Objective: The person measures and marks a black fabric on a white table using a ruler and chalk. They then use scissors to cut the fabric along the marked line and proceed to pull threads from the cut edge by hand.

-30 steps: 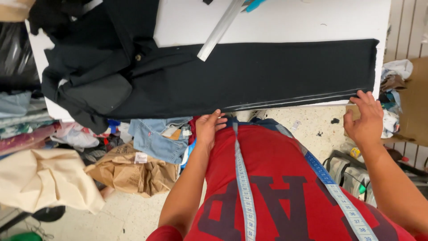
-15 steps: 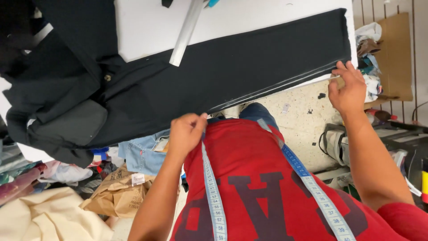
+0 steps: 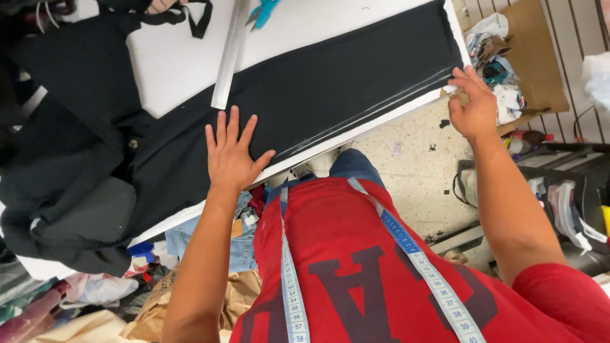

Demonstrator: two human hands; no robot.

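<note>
Head camera view, looking straight down: the left hand (image 3: 230, 152) lies flat and open, fingers spread, palm pressed on a long strip of black fabric (image 3: 343, 82) near the table's (image 3: 171, 60) front edge. The right hand (image 3: 473, 105) is at the table's front right corner, fingers curled onto the strip's end; whether it pinches the cloth is hard to make out. The one strip runs lengthwise along the front edge, its long axis slanting from lower left up to the right corner. Its left end merges into a heap of dark garments (image 3: 76, 165) covering the table's left side, so where it ends is hidden. One metal ruler (image 3: 229, 54) lies across the white tabletop, its lower tip on the fabric; a pair of blue-handled scissors (image 3: 264, 11) is cut off at the far edge. A measuring tape (image 3: 289, 273) hangs in two strands over the person's red shirt (image 3: 362, 273).
</note>
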